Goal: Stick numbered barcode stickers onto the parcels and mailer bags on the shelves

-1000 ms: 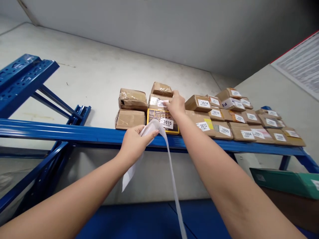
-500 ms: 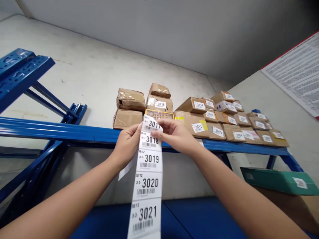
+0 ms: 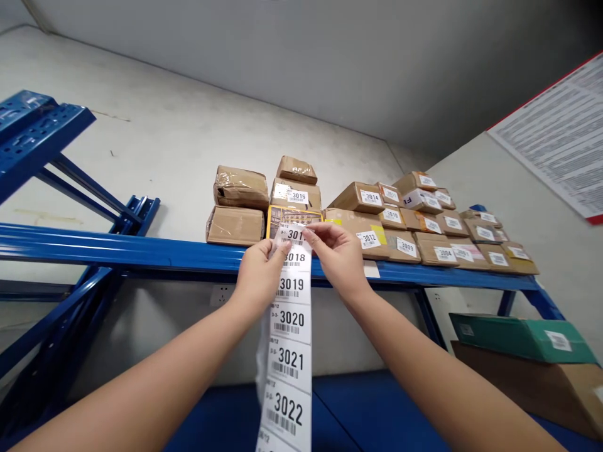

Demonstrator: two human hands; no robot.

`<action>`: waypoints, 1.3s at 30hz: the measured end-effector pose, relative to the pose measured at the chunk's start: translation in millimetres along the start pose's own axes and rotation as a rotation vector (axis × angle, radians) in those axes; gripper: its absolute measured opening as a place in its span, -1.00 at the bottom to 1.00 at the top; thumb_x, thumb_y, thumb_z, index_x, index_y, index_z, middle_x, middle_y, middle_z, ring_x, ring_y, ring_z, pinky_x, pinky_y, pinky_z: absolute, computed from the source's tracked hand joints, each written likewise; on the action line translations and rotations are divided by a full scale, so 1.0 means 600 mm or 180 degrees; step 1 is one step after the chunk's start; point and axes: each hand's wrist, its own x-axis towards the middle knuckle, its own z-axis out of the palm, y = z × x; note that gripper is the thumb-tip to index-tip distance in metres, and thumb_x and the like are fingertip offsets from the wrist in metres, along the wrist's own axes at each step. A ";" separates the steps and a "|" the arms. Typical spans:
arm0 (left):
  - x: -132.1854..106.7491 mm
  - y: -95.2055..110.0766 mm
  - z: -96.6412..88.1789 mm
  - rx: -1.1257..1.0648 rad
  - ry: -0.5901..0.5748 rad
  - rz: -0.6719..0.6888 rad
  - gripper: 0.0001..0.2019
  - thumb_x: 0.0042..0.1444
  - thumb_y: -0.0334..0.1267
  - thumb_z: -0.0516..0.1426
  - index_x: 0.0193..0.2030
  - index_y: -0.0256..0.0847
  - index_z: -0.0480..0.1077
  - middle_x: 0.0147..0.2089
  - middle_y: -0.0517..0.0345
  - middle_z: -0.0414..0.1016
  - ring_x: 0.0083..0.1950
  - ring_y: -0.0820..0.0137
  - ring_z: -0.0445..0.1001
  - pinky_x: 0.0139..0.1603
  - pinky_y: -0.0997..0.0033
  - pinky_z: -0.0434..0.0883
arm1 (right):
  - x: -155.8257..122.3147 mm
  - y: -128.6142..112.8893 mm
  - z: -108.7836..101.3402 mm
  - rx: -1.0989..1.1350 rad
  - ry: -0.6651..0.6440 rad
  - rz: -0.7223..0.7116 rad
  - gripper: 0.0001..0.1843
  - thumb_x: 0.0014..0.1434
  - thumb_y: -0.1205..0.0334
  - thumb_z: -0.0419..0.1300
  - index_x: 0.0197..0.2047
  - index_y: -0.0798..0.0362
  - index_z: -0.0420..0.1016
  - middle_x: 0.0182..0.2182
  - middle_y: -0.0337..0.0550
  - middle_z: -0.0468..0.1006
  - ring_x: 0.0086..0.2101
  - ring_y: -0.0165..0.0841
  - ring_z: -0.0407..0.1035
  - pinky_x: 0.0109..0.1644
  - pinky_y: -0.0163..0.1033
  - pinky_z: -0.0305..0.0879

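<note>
A long white strip of numbered barcode labels (image 3: 291,326) hangs down in front of me, reading 3017 at the top down to 3022. My left hand (image 3: 260,273) is closed on the strip's upper left edge. My right hand (image 3: 336,254) pinches the top label, 3017, at its right corner. Both hands are raised just in front of the blue shelf beam (image 3: 117,250). Behind them on the shelf stand brown parcels, one labelled 3016 (image 3: 296,194), and two unlabelled ones (image 3: 235,225) to the left.
A row of labelled brown parcels (image 3: 424,220) runs to the right along the shelf. A green box (image 3: 518,339) lies on a brown carton at lower right. A blue rack upright (image 3: 32,132) stands at left. A printed notice (image 3: 560,138) hangs on the right wall.
My right hand came back from the parcel 3016 to the strip. The strip turned its printed side to me and both hands rose slightly; more labels now hang in view.
</note>
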 end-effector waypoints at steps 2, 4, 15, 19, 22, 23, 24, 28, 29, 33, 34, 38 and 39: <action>0.005 -0.004 0.003 -0.0056 0.0156 0.0005 -0.73 0.01 -0.05 0.14 -0.49 -0.24 0.36 -0.58 0.24 0.38 -0.61 0.55 0.26 -0.61 0.56 0.18 | 0.014 0.006 0.008 -0.0160 0.0054 -0.0194 -0.89 -0.03 0.18 0.27 -0.41 0.03 0.51 -0.42 -0.18 0.56 -0.38 -0.36 0.42 -0.25 -0.17 0.37; 0.009 -0.007 0.001 -0.0212 0.0186 0.0001 -0.71 -0.03 -0.02 0.17 -0.48 -0.24 0.35 -0.56 0.22 0.41 -0.59 0.52 0.30 -0.60 0.54 0.21 | 0.046 0.014 0.019 -0.0380 0.0117 -0.0483 -0.90 0.01 0.19 0.24 -0.42 0.03 0.51 -0.43 -0.18 0.57 -0.38 -0.36 0.43 -0.23 -0.16 0.38; -0.018 -0.015 -0.074 -0.0299 -0.0040 -0.0302 -0.74 -0.13 -0.09 0.27 -0.45 -0.23 0.37 -0.55 0.21 0.50 -0.57 0.47 0.43 -0.57 0.49 0.36 | 0.336 0.052 0.058 -0.2653 0.0968 -0.0597 -0.71 0.10 0.42 0.07 -0.11 0.22 0.49 -0.12 0.17 0.49 -0.09 -0.14 0.35 0.06 -0.03 0.21; -0.026 -0.014 -0.089 -0.0404 -0.0053 -0.0387 -0.74 -0.16 -0.11 0.29 -0.48 -0.22 0.37 -0.57 0.21 0.50 -0.59 0.45 0.43 -0.60 0.48 0.37 | 0.329 0.039 0.067 -0.3096 0.0816 -0.0543 -0.64 0.13 0.38 0.07 0.02 0.18 0.39 -0.03 0.24 0.38 -0.08 -0.03 0.34 -0.01 0.04 0.23; -0.027 -0.018 -0.099 -0.0455 -0.0056 -0.0391 -0.74 -0.17 -0.11 0.30 -0.49 -0.22 0.37 -0.57 0.22 0.50 -0.59 0.46 0.43 -0.61 0.51 0.36 | 0.326 0.031 0.074 -0.3428 0.0927 -0.0792 -0.54 0.14 0.29 0.10 0.13 0.12 0.27 0.11 0.28 0.20 -0.08 0.03 0.32 -0.09 0.11 0.23; -0.026 -0.020 -0.101 -0.0465 -0.0048 -0.0404 -0.74 -0.18 -0.11 0.31 -0.49 -0.22 0.37 -0.57 0.22 0.51 -0.59 0.46 0.43 -0.61 0.52 0.37 | 0.328 0.031 0.075 -0.3509 0.0934 -0.0931 -0.53 0.14 0.25 0.11 0.14 0.11 0.25 0.13 0.27 0.17 -0.06 0.04 0.29 -0.09 0.12 0.22; -0.026 -0.021 -0.103 -0.0471 -0.0042 -0.0427 -0.73 -0.18 -0.11 0.31 -0.48 -0.22 0.37 -0.57 0.22 0.51 -0.58 0.47 0.43 -0.60 0.52 0.37 | 0.330 0.032 0.076 -0.3560 0.0851 -0.1059 -0.54 0.15 0.23 0.10 0.13 0.11 0.25 0.14 0.24 0.17 -0.02 0.04 0.24 -0.08 0.13 0.21; -0.030 -0.021 -0.109 -0.0488 -0.0026 -0.0510 -0.73 -0.18 -0.10 0.31 -0.48 -0.22 0.38 -0.57 0.22 0.51 -0.59 0.47 0.43 -0.60 0.52 0.38 | 0.320 0.041 0.068 -0.3614 -0.0236 -0.1095 -0.66 0.23 0.22 -0.03 0.04 0.09 0.34 0.05 0.11 0.35 0.03 -0.05 0.19 0.01 0.06 0.17; -0.032 -0.020 -0.111 -0.0489 -0.0025 -0.0514 -0.72 -0.17 -0.08 0.30 -0.47 -0.22 0.38 -0.56 0.22 0.51 -0.59 0.47 0.43 -0.60 0.52 0.38 | 0.307 0.040 0.065 -0.3576 -0.0365 -0.1031 -0.66 0.24 0.19 -0.06 0.00 0.10 0.37 0.02 0.10 0.39 0.01 -0.06 0.21 0.00 0.05 0.18; -0.042 -0.020 -0.125 -0.0431 -0.0081 -0.0486 -0.70 -0.14 -0.03 0.28 -0.43 -0.21 0.38 -0.55 0.22 0.51 -0.57 0.46 0.43 -0.61 0.53 0.37 | 0.195 0.017 0.049 -0.2752 -0.0208 -0.0981 -0.58 0.24 0.00 -0.06 -0.26 0.12 0.50 -0.22 0.07 0.52 -0.15 -0.12 0.35 -0.04 0.02 0.22; -0.044 -0.021 -0.128 -0.0408 -0.0143 -0.0456 -0.71 -0.12 -0.03 0.27 -0.42 -0.20 0.37 -0.54 0.22 0.50 -0.57 0.47 0.43 -0.61 0.54 0.37 | 0.157 0.008 0.047 -0.2272 -0.0285 -0.0991 -0.58 0.23 -0.02 -0.05 -0.28 0.08 0.51 -0.26 0.01 0.54 -0.17 -0.17 0.37 -0.04 -0.01 0.24; -0.050 -0.034 -0.127 -0.0279 -0.0356 -0.0166 -0.76 -0.01 -0.03 0.19 -0.38 -0.17 0.39 -0.53 0.28 0.45 -0.55 0.53 0.37 -0.57 0.58 0.31 | 0.015 -0.011 0.044 -0.0372 -0.1424 0.0088 -0.67 0.08 -0.02 0.17 -0.13 -0.04 0.47 -0.22 -0.13 0.56 -0.23 -0.29 0.43 -0.28 -0.18 0.39; -0.050 -0.037 -0.123 -0.0184 -0.0372 -0.0090 -0.76 0.02 -0.03 0.17 -0.40 -0.17 0.40 -0.54 0.29 0.43 -0.55 0.54 0.35 -0.57 0.59 0.29 | -0.009 -0.010 0.045 -0.0195 -0.1509 0.0334 -0.69 0.05 0.01 0.21 -0.16 -0.04 0.48 -0.26 -0.14 0.57 -0.28 -0.30 0.44 -0.35 -0.21 0.39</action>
